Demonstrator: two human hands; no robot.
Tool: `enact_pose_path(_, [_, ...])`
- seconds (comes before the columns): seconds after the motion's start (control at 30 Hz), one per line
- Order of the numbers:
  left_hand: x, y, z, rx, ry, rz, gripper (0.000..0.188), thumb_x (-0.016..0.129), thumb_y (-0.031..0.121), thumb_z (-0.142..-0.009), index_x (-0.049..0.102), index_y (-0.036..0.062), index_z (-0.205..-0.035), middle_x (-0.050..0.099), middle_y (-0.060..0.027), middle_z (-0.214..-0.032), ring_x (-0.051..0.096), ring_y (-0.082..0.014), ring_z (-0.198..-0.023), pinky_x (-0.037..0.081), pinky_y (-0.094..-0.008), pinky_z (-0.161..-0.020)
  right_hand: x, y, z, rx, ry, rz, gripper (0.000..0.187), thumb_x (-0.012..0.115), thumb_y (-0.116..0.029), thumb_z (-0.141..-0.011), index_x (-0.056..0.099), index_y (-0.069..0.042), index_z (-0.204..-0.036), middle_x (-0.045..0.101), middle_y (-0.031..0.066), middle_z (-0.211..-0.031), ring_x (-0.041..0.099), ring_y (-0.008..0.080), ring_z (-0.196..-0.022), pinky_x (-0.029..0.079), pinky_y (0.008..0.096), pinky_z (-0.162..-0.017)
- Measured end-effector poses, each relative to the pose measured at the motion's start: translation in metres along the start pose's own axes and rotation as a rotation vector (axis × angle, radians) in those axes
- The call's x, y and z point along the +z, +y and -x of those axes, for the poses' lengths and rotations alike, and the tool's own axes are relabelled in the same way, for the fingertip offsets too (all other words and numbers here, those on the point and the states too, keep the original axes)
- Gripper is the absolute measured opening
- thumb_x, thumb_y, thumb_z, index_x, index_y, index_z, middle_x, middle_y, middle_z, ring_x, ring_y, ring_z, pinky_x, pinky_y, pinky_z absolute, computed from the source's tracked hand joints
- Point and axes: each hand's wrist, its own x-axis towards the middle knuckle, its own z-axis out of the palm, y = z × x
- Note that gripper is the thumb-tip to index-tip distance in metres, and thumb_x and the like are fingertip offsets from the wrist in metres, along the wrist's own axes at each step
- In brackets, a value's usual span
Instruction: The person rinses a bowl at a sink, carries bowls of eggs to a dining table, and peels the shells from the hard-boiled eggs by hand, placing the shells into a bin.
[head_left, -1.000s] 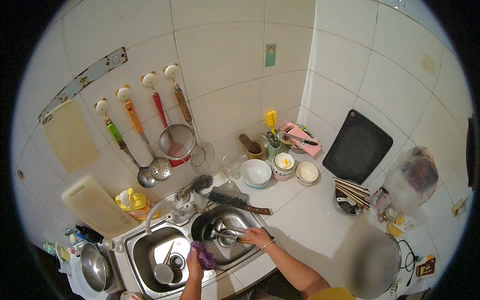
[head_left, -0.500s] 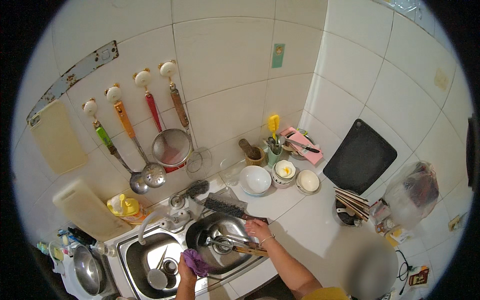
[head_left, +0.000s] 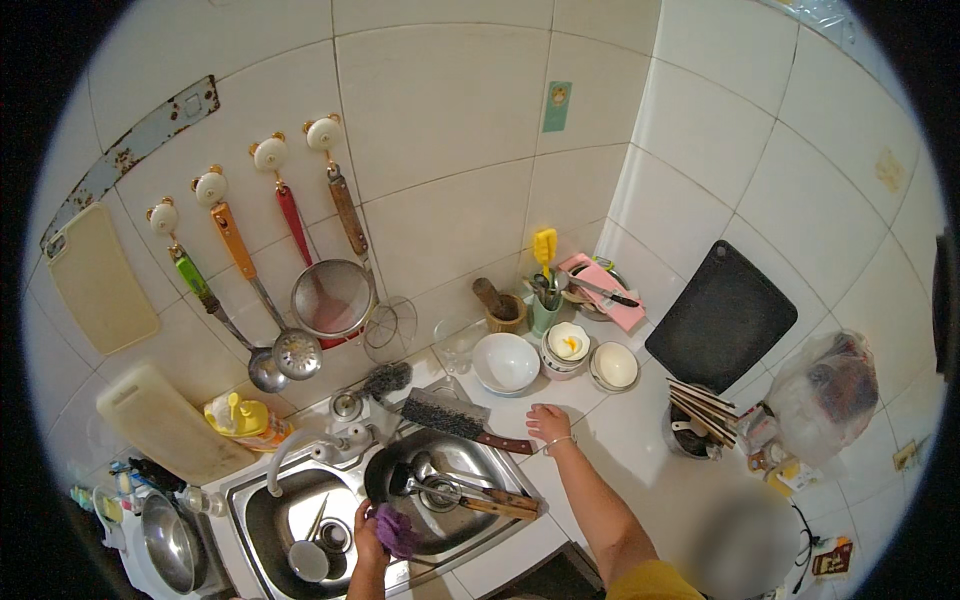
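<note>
My left hand (head_left: 369,540) is closed on a bunched purple cloth (head_left: 396,532) over the divider between the two sink basins. A cleaver (head_left: 445,413) with a dark, speckled blade and brown wooden handle lies across the back rim of the right basin. Just beyond the end of its handle, my right hand (head_left: 548,424) is above the counter, fingers loosely apart and nothing in them. Several metal utensils with wooden handles (head_left: 500,505) rest in the right basin (head_left: 500,465). In the left basin (head_left: 265,515) sits a small round-headed utensil (head_left: 309,562).
A faucet (head_left: 300,445) arches over the left basin. Bowls (head_left: 506,362), a mortar (head_left: 505,313) and a utensil cup (head_left: 545,316) stand along the back wall. Farther right are a black cutting board (head_left: 722,316) and a pot of chopsticks (head_left: 690,435). Ladles and a strainer (head_left: 334,298) hang at left.
My right hand has moved right and away from the cleaver's handle, which now shows fully. My left hand stays near the divider with the purple cloth. The view has shifted slightly.
</note>
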Motion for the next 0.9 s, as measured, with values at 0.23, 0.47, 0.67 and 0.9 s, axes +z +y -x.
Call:
enact_pose_path(0.23, [-0.019,0.001,0.0,0.064,0.042,-0.242,0.047,0.039,-0.006,-0.08,0.04,0.0002,-0.127,0.058,-0.0178,-0.098,0.061,-0.0273,-0.082,0.052,-0.0352,-0.074,0.008,-0.013,-0.046,-0.057,0.111,-0.047,0.031,0.053,-0.027,-0.089,0.049,-0.006,-0.112,0.062,0.0133,-0.094,0.062,0.0232,-0.067,0.052,0.0343,-0.054])
enact_pose_path(0.47, [-0.031,0.0,0.002,0.078,0.129,-0.168,0.026,0.045,-0.001,-0.083,0.052,-0.0032,-0.108,0.059,-0.0117,-0.089,0.059,-0.0206,-0.077,0.05,-0.0318,-0.071,-0.044,-0.022,-0.076,-0.18,0.303,-0.238,0.023,0.05,-0.027,-0.09,0.05,-0.007,-0.102,0.06,0.0121,-0.084,0.058,0.0215,-0.056,0.049,0.0337,-0.048])
enact_pose_path(0.67, [-0.019,0.0,0.003,0.028,0.139,-0.106,0.021,0.047,-0.001,-0.083,0.055,-0.002,-0.103,0.059,-0.0111,-0.088,0.059,-0.0198,-0.076,0.05,-0.0308,-0.07,-0.055,-0.068,-0.102,-0.325,0.434,-0.022,0.025,0.049,-0.021,-0.088,0.051,-0.005,-0.107,0.059,0.0097,-0.07,0.053,0.0174,-0.044,0.045,0.0304,-0.036])
enact_pose_path(0.9, [-0.005,-0.005,-0.002,-0.012,0.1,-0.093,0.022,0.047,0.002,-0.085,0.051,-0.0011,-0.106,0.06,-0.0132,-0.087,0.061,-0.0231,-0.075,0.052,-0.0337,-0.069,-0.047,-0.101,-0.115,-0.212,0.47,0.312,0.034,0.046,-0.009,-0.084,0.047,-0.001,-0.117,0.059,0.0137,-0.062,0.052,0.0194,-0.04,0.041,0.0342,-0.032])
